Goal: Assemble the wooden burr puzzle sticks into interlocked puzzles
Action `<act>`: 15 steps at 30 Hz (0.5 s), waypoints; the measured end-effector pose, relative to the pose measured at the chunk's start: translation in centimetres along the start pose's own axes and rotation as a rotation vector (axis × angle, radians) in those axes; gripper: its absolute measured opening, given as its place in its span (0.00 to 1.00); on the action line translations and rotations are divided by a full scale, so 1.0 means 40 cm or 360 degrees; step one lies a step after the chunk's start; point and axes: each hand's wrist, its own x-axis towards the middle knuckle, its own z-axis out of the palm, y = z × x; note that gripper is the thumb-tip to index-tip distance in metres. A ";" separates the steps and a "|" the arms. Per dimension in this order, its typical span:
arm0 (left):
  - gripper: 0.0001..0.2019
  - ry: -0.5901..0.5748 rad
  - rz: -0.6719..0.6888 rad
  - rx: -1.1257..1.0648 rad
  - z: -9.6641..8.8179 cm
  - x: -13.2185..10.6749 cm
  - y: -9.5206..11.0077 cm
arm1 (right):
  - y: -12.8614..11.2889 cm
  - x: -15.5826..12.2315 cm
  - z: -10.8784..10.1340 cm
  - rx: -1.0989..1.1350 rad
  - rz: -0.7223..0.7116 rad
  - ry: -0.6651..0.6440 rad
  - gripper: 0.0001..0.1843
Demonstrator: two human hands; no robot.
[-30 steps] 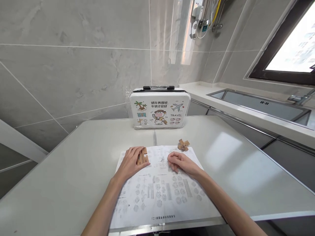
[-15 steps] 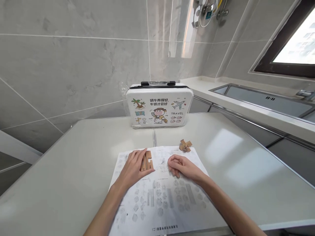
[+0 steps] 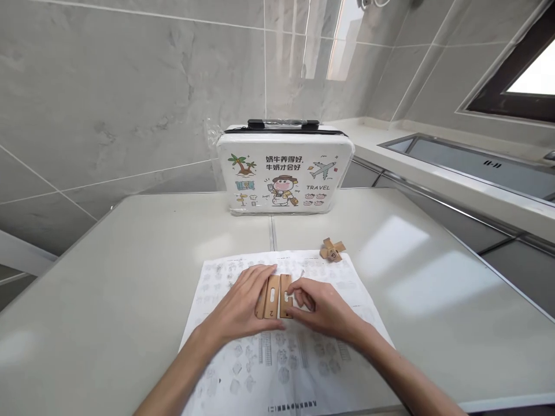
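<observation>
Flat wooden puzzle pieces (image 3: 274, 297) lie side by side on a printed instruction sheet (image 3: 281, 352) on the white table (image 3: 130, 271). My left hand (image 3: 240, 309) rests on their left side, fingers stretched flat over them. My right hand (image 3: 323, 312) touches the rightmost piece with curled fingers pinching its edge. A small assembled wooden cross-shaped puzzle (image 3: 332, 250) sits beyond the sheet's upper right corner, apart from both hands.
A white cartoon-printed case (image 3: 281, 173) with a black handle stands upright at the table's far edge against the tiled wall. To the right runs a counter with a steel sink (image 3: 477, 164). A dark-framed window (image 3: 515, 81) is at the upper right.
My left hand slid the wooden pieces rightward to the sheet's middle and they now lie spread apart. My right hand moved left to meet them. The camera tilted down and closer.
</observation>
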 end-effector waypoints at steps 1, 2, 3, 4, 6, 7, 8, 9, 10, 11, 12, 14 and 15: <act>0.56 -0.0025 -0.0017 -0.0005 -0.010 -0.004 -0.008 | 0.003 -0.002 0.002 -0.0105 -0.0054 -0.0011 0.13; 0.56 -0.0047 -0.0025 -0.0002 -0.019 -0.007 -0.015 | 0.005 -0.004 0.003 -0.0194 -0.0107 -0.0030 0.16; 0.57 -0.0074 -0.0028 0.0005 -0.028 -0.009 -0.020 | 0.008 -0.006 0.003 -0.0266 -0.0157 -0.0052 0.18; 0.57 -0.0100 -0.0031 0.0012 -0.035 -0.010 -0.024 | 0.010 -0.008 0.003 -0.0326 -0.0205 -0.0072 0.19; 0.56 -0.0141 -0.0039 0.0019 -0.044 -0.009 -0.025 | 0.015 -0.012 0.003 -0.0421 -0.0285 -0.0086 0.20; 0.56 -0.0157 -0.0043 0.0018 -0.047 -0.007 -0.024 | 0.017 -0.014 0.004 -0.0462 -0.0314 -0.0078 0.20; 0.55 -0.0172 -0.0044 0.0018 -0.050 -0.006 -0.023 | 0.018 -0.015 0.005 -0.0498 -0.0336 -0.0066 0.19; 0.54 -0.0184 -0.0041 0.0019 -0.052 -0.004 -0.022 | 0.020 -0.016 0.007 -0.0527 -0.0352 -0.0056 0.18; 0.54 -0.0194 -0.0033 0.0022 -0.055 -0.004 -0.023 | 0.020 -0.017 0.008 -0.0553 -0.0366 -0.0051 0.18; 0.53 -0.0198 -0.0024 0.0026 -0.057 -0.005 -0.025 | 0.020 -0.018 0.010 -0.0574 -0.0380 -0.0047 0.17; 0.53 -0.0193 -0.0018 0.0030 -0.060 -0.007 -0.028 | 0.020 -0.018 0.011 -0.0591 -0.0396 -0.0043 0.16; 0.53 -0.0170 -0.0026 0.0030 -0.066 -0.015 -0.038 | 0.016 -0.016 0.012 -0.0610 -0.0435 -0.0038 0.15; 0.52 -0.0157 -0.0038 0.0029 -0.069 -0.021 -0.044 | 0.014 -0.015 0.012 -0.0605 -0.0455 -0.0038 0.13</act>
